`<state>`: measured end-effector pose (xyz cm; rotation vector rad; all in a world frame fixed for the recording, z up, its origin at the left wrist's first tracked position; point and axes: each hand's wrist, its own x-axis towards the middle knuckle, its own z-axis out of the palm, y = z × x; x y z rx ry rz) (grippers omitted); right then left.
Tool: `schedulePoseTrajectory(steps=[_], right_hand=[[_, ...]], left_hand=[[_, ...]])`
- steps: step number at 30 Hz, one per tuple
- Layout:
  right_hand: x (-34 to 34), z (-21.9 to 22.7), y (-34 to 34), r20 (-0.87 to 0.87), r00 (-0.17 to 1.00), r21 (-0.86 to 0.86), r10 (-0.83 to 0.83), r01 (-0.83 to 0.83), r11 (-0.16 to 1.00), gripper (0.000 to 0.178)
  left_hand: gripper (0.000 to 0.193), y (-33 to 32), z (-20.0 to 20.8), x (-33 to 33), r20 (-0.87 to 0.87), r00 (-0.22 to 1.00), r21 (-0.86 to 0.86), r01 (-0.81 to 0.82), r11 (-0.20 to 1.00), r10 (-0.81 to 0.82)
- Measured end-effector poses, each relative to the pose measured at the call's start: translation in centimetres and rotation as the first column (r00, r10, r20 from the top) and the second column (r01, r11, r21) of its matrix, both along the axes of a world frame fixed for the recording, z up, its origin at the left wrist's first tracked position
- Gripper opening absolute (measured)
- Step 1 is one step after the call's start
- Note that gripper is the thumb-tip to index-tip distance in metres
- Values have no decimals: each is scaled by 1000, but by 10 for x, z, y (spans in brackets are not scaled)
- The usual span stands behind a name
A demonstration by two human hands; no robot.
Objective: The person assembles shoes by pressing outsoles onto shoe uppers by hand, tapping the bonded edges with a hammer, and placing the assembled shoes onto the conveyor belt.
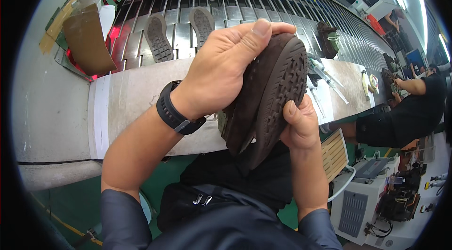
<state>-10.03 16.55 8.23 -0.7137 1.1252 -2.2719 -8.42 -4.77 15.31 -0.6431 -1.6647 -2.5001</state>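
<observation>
A dark brown shoe upper (251, 91) is held up in front of me, with a lugged dark sole (288, 78) against its side. At the end nearest my body the sole stands apart from the upper, and a gap shows between them. My left hand (225, 66) is closed over the far end, its thumb and fingers lying across the top. Lower down, my right hand (301, 125) grips the sole's edge, thumb pressed on the tread; its other fingers are mostly hidden behind the shoe.
Two loose soles (158, 38) lie on the metal conveyor (181, 38) beyond the pale bench (136, 94). Several shoes, including a dark one (328, 40), rest farther along. Syringe-like tubes (329, 80) and a tape roll (373, 83) lie to the right. A co-worker (407, 113) works at the far right.
</observation>
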Motion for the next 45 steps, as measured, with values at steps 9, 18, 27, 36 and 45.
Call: schedulePoseTrajectory(steps=[9, 18, 27, 36, 45], right_hand=[[-4, 5, 1, 64, 995, -26, 77, -76, 997, 48], [1, 8, -4, 68, 997, -16, 39, -38, 999, 47], [17, 12, -7, -29, 998, 14, -50, 51, 999, 42], [81, 33, -10, -381, 924, 270, -19, 131, 954, 34], [99, 42, -35, -603, 798, 339, 19, 234, 911, 25]], left_hand=[[76, 0, -3, -3, -47, 998, -60, -54, 997, 52], [104, -2, -5, 4, -62, 995, -127, -81, 989, 74], [81, -12, 7, 24, -69, 997, -193, -47, 980, 34], [75, -34, 9, 108, -204, 973, -222, -157, 962, 111], [68, -41, 9, 156, -368, 890, -317, -391, 864, 267]])
